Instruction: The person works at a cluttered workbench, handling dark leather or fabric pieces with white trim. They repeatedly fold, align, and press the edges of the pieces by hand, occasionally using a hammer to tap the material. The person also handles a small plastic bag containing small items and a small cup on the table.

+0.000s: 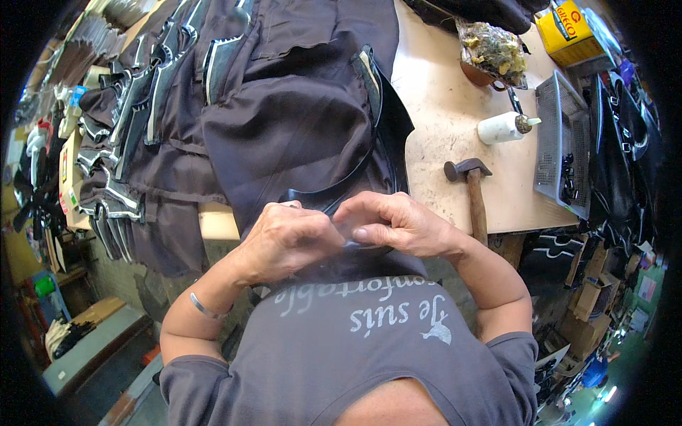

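At the near edge of the table, my left hand [291, 238] and my right hand [398, 224] meet over a black leather piece [387, 142] joined to dark fabric [291, 135]. The fingers of the left are curled and slightly blurred by motion. My right thumb and forefinger pinch close to the left fingertips, at the leather's near end. Exactly what lies between the fingertips is hidden. A curved leather strip [327, 199] runs just beyond both hands.
Right of my hands lies a hammer [477, 199], its handle toward me. Beyond it are a white bottle [501, 128], a grey mesh basket [547, 135], a glue-crusted pot [483, 71] and a yellow tin [565, 35]. Dark fabric pieces with black-and-white trim [163, 85] cover the left side.
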